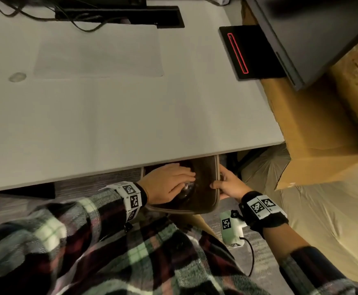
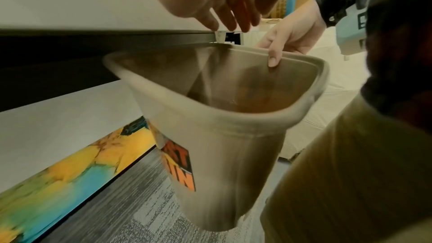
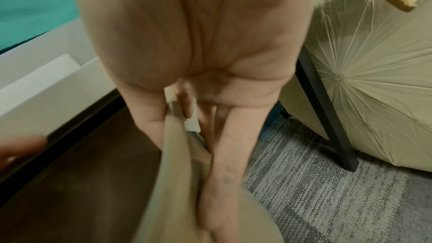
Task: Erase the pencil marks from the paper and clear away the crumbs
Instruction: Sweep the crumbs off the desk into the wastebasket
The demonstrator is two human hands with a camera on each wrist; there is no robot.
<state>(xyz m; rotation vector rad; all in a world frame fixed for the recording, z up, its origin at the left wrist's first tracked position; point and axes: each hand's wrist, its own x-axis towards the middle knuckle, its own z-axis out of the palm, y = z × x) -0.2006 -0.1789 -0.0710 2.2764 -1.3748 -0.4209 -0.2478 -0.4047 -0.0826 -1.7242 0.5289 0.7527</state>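
A tan waste bin (image 1: pixel 195 208) hangs just below the near edge of the grey table (image 1: pixel 131 116), its mouth tilted up. My right hand (image 1: pixel 224 185) grips the bin's right rim (image 2: pixel 301 58), thumb inside and fingers outside (image 3: pixel 224 163). My left hand (image 1: pixel 173 182) hovers flat over the bin's mouth, its fingers (image 2: pixel 230 19) straight and pointing down into it, holding nothing. The white paper (image 1: pixel 97 52) lies far back on the table; no pencil marks show on it. I cannot make out any crumbs.
A small oval spot (image 1: pixel 17 77) sits on the table's left. Also in view are a black device with a red line (image 1: pixel 250 52), a cardboard box (image 1: pixel 314 124), a plastic-wrapped bundle (image 1: pixel 327 220), a black table leg (image 3: pixel 327 110) and cables (image 1: pixel 46 13).
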